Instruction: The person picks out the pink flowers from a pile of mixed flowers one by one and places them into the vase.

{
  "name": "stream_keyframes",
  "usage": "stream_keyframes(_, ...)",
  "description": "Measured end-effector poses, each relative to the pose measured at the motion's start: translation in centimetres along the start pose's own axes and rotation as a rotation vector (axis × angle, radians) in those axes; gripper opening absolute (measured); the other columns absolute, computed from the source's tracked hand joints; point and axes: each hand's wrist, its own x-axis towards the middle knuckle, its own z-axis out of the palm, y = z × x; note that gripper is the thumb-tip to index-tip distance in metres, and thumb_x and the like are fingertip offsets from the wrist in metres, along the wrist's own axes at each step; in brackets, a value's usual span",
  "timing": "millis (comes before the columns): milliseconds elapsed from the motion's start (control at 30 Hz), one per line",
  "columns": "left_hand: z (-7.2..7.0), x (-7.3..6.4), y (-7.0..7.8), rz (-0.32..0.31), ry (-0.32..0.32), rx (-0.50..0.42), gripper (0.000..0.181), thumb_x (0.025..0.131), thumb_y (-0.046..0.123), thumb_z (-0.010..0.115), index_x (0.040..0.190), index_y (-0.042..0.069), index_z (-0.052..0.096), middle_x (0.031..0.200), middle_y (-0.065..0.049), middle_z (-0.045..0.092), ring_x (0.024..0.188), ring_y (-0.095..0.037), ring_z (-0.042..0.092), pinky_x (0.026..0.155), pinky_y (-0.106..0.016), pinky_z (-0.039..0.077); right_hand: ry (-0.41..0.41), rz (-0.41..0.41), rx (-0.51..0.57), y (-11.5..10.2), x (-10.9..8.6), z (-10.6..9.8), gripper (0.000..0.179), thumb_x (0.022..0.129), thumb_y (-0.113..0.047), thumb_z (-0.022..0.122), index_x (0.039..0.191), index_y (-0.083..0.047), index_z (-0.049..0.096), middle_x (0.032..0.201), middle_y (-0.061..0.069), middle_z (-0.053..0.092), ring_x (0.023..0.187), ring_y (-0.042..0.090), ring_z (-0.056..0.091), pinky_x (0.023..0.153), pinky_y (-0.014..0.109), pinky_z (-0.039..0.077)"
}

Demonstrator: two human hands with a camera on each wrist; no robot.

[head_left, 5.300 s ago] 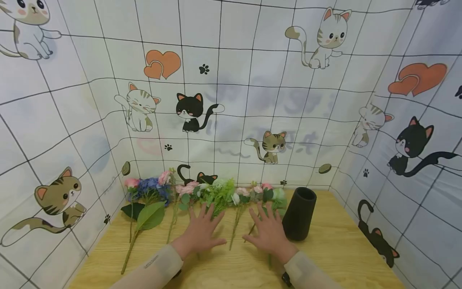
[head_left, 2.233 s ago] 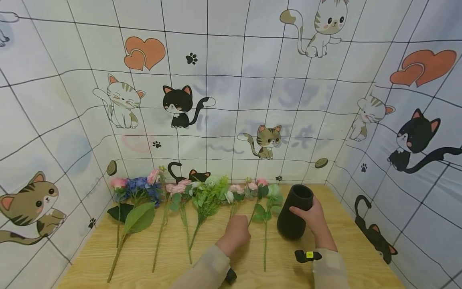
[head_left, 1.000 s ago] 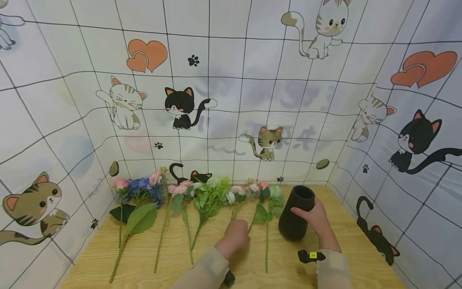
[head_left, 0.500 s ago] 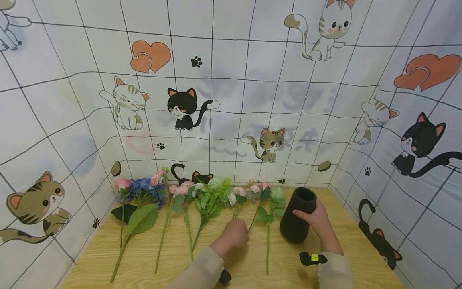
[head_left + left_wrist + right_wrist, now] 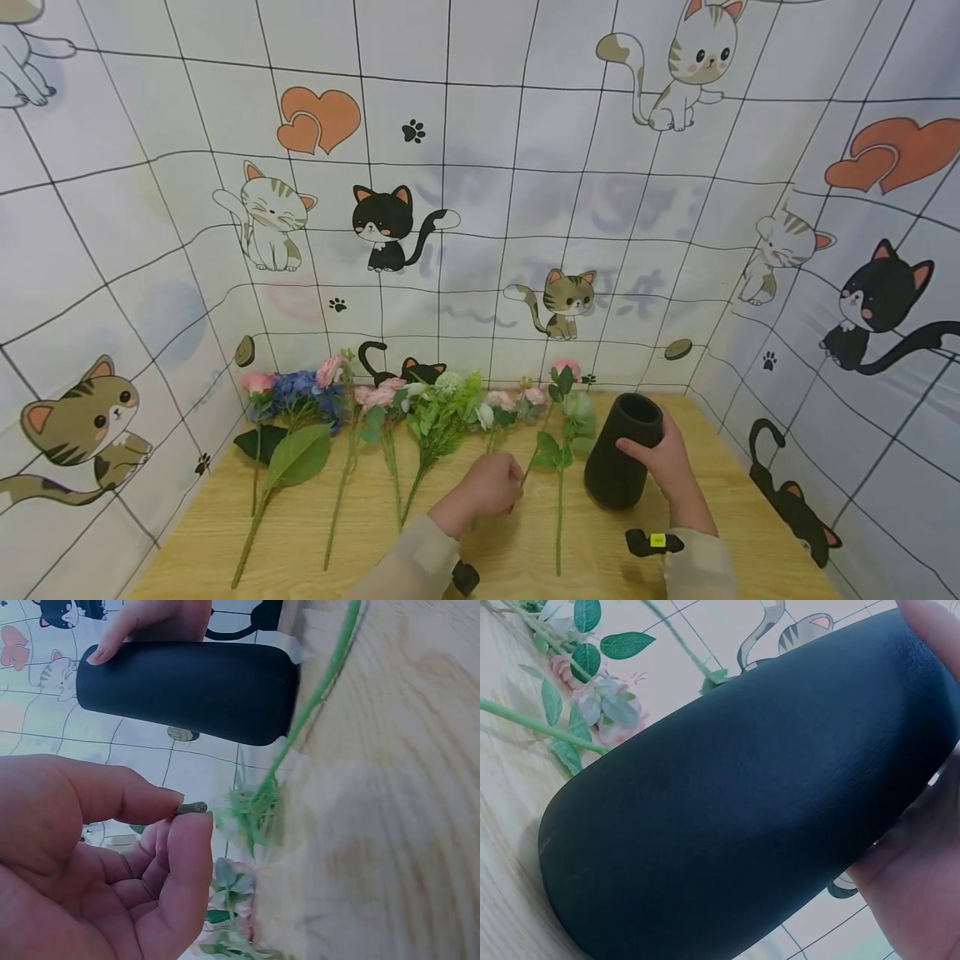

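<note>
My left hand [image 5: 489, 485] pinches the stem of a pink flower [image 5: 567, 367] near its lower end. In the left wrist view, the cut stem end [image 5: 193, 808] pokes out between thumb and fingertip. The bloom stands raised at the back of the table, its stem slanting up to the right. My right hand [image 5: 670, 463] grips a black vase [image 5: 619, 468] around its upper part, thumb toward the front. The vase is upright on the table, its round mouth facing up. A pale green flower [image 5: 578, 409] lies between the left hand and the vase.
Several artificial flowers lie in a row on the wooden table [image 5: 292, 550]: a blue hydrangea [image 5: 306, 395] with a large leaf at left, pink blooms [image 5: 381, 393], and a leafy green sprig [image 5: 450, 408] in the middle. A cat-print curtain [image 5: 480, 208] encloses the back and sides.
Both hands were spread over the table; then the right took the vase and the left reached the stems. Just now the left hand has lifted slightly and the pink flower has risen.
</note>
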Motion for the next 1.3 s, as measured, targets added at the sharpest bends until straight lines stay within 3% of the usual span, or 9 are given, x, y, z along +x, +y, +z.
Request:
stream_keyframes(33,-0.1,0.0,0.1,0.001,-0.002,0.003,0.039,0.100,-0.003,0.058,0.071,0.018,0.043,0.055,0.006,0.037,0.046,-0.010,0.029,0.055,-0.028,0.027,-0.002,-0.007,0.006,0.0,0.0,0.0,0.086,0.082,0.008,0.082,0.158,-0.003,0.042,0.124,-0.028,0.062,0.110,-0.005,0.060,0.095,0.011,0.045)
stream_keyframes(100,-0.4,-0.1,0.2,-0.005,0.010,-0.002,0.022,0.100,-0.003,0.059,0.085,0.014,0.056,0.063,0.005,0.045,0.050,-0.011,0.037,0.060,-0.029,0.034,-0.005,-0.015,-0.013,-0.2,0.1,-0.1,0.091,0.083,0.006,0.083,0.161,-0.004,0.038,0.129,-0.030,0.058,0.113,-0.007,0.058,0.096,0.009,0.042)
stream_keyframes(200,-0.8,-0.2,0.4,-0.004,0.025,-0.005,0.010,0.101,0.000,0.060,0.101,0.009,0.063,0.077,0.002,0.055,0.057,-0.012,0.047,0.064,-0.031,0.041,-0.001,-0.012,-0.075,-0.8,0.2,-0.2,0.096,0.083,0.001,0.086,0.164,-0.008,0.036,0.131,-0.032,0.053,0.114,-0.011,0.055,0.095,0.007,0.041)
stream_keyframes(300,-1.3,-0.3,0.6,0.008,0.048,-0.004,0.015,0.102,0.004,0.061,0.116,0.006,0.066,0.085,-0.002,0.063,0.062,-0.014,0.056,0.065,-0.032,0.046,0.005,-0.019,-0.131,-1.6,0.1,-0.3,0.098,0.084,-0.002,0.087,0.166,-0.011,0.034,0.130,-0.028,0.053,0.112,-0.013,0.054,0.093,0.006,0.042)
stream_keyframes(567,-3.0,-1.0,1.2,0.052,0.075,-0.079,0.019,0.102,0.006,0.060,0.120,0.003,0.066,0.090,-0.003,0.066,0.064,-0.016,0.058,0.061,-0.032,0.045,0.092,-0.107,-0.104,-4.2,-0.1,0.0,0.086,0.090,0.004,0.080,0.164,-0.009,0.037,0.142,-0.006,0.056,0.122,-0.012,0.053,0.099,0.003,0.041)
stream_keyframes(800,-4.3,-1.5,2.1,0.093,0.075,-0.146,0.012,0.104,0.008,0.062,0.115,0.005,0.063,0.100,-0.005,0.064,0.075,-0.017,0.064,0.065,-0.033,0.051,0.238,-0.099,-0.119,-6.9,-0.3,0.2,0.078,0.090,0.003,0.081,0.159,-0.009,0.045,0.146,-0.007,0.056,0.134,-0.009,0.048,0.112,0.007,0.039)
stream_keyframes(967,-5.2,-2.2,3.1,0.120,0.071,-0.216,0.007,0.104,0.005,0.062,0.111,0.005,0.062,0.098,-0.008,0.062,0.075,-0.019,0.065,0.072,-0.045,0.061,0.337,-0.182,0.014,-8.8,-0.7,1.0,0.065,0.089,0.014,0.076,0.149,0.005,0.053,0.140,-0.005,0.061,0.132,-0.002,0.055,0.110,0.010,0.045)
stream_keyframes(1100,-5.7,-2.4,3.3,0.124,0.056,-0.233,0.006,0.105,0.005,0.061,0.110,0.006,0.061,0.098,-0.008,0.062,0.078,-0.020,0.065,0.080,-0.053,0.062,0.363,-0.237,0.103,-10.5,-1.0,2.4,0.054,0.089,0.019,0.073,0.140,0.012,0.058,0.130,-0.005,0.068,0.123,0.003,0.064,0.103,0.011,0.050)
stream_keyframes(1300,-5.9,-2.5,3.3,0.124,0.031,-0.249,0.005,0.106,0.008,0.061,0.110,0.007,0.060,0.099,-0.008,0.062,0.080,-0.020,0.065,0.080,-0.048,0.063,0.320,-0.230,0.079,-11.8,-1.4,4.9,0.047,0.089,0.016,0.075,0.134,0.011,0.064,0.119,-0.014,0.071,0.111,-0.002,0.069,0.096,0.010,0.053)
